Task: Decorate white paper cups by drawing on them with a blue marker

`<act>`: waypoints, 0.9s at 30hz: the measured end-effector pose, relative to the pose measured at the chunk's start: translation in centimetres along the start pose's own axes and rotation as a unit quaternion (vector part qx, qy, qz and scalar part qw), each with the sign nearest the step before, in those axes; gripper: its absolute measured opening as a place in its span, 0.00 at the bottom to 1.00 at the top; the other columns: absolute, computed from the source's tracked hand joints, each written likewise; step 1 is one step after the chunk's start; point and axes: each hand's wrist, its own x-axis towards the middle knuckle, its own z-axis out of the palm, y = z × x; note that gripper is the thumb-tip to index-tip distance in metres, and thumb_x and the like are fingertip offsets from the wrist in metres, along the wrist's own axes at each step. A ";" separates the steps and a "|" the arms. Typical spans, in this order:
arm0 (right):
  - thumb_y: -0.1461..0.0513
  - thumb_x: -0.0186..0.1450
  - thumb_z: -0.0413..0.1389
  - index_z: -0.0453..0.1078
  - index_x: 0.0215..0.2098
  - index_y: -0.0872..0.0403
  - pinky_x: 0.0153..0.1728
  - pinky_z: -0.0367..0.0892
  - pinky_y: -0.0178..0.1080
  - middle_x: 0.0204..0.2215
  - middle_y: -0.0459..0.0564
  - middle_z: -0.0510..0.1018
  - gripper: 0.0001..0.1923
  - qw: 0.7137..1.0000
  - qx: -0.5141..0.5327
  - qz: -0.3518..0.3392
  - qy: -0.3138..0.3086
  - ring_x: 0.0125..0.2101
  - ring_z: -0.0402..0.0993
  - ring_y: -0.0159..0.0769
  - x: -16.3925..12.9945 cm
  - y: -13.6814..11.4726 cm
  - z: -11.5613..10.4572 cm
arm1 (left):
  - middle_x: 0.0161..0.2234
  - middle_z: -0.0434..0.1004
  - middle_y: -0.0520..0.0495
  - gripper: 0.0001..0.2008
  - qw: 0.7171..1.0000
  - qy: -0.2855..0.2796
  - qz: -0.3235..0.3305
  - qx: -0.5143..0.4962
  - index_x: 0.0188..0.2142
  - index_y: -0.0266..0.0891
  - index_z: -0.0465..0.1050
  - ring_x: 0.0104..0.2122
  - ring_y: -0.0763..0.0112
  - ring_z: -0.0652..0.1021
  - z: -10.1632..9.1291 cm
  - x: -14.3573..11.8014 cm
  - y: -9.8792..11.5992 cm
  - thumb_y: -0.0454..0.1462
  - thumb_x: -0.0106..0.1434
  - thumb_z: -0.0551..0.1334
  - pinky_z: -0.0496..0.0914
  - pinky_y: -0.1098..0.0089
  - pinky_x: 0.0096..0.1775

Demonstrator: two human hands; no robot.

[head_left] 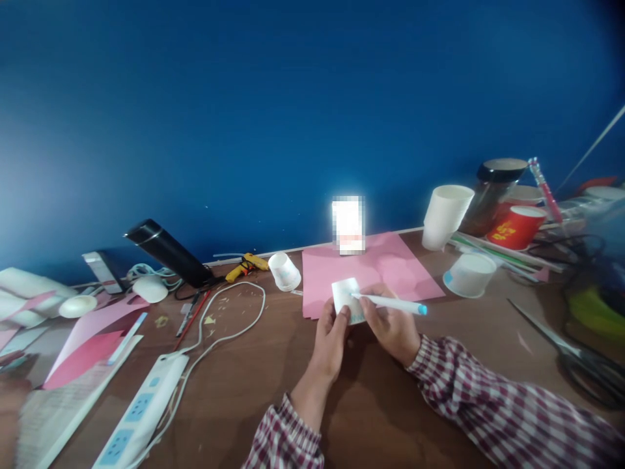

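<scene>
My left hand (329,339) is closed around a small white paper cup (346,292) with blue marks near its lower edge, its thumb pressed on the near side. In my right hand (394,329) is a white marker (398,304) with a light-blue end, gripped like a pen. The marker's tip meets the cup's surface or lies just in front of it; I cannot tell which. Both hands are over the near edge of a stack of pink paper (322,267). Against the wall behind it stands a bright, blurred-out screen (349,225).
Paper cups (284,273) stand left of the pink paper; others (446,215) stand right. Scissors (571,355) lie at the right. A power strip (141,413) with a looping white cable (263,306), a black flask (168,254) and a blurred hand (12,410) are leftward.
</scene>
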 end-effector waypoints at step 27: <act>0.60 0.67 0.48 0.64 0.35 0.53 0.28 0.69 0.35 0.26 0.47 0.73 0.06 1.000 -0.007 -0.010 -0.006 0.27 0.73 0.35 0.2 -0.3 -0.1 | 0.45 0.75 0.43 0.20 1.000 -0.012 0.004 -0.005 0.49 0.39 0.68 0.45 0.61 0.75 0.1 0.0 0.1 0.44 0.60 0.61 0.68 0.65 0.48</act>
